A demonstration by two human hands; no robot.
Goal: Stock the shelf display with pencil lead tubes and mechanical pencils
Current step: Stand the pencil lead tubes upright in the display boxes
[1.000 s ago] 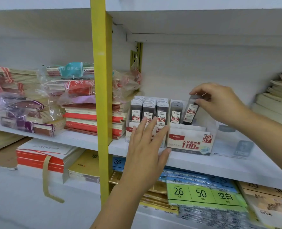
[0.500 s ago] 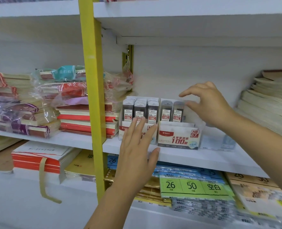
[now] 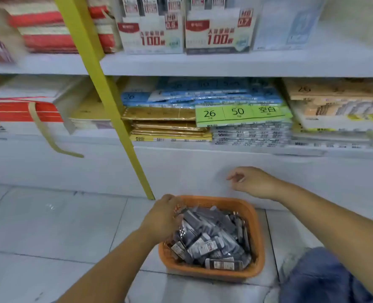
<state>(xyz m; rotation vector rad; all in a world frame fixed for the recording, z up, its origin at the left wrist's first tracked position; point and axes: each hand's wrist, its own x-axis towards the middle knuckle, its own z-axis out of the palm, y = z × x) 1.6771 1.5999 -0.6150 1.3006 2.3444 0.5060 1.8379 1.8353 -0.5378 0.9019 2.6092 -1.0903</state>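
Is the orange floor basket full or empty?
Nearly full: pencil lead tubes lie heaped to about the rim of the orange basket; the left hand reaches into the heap.

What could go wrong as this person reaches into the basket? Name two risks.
1. The tubes lie jumbled in the basket, so the left hand may grab the wrong size: the 0.5 box and the 0.7 box stand side by side.
2. That hand digs at the rim, which might tip the basket.

I am wearing blue denim jeans [image 3: 325,281], the cloth fading paler over the knee [image 3: 301,259]. My forearms [image 3: 107,265] are showing bare, uncovered all the way down to my left hand [image 3: 162,217] and right hand [image 3: 252,181].
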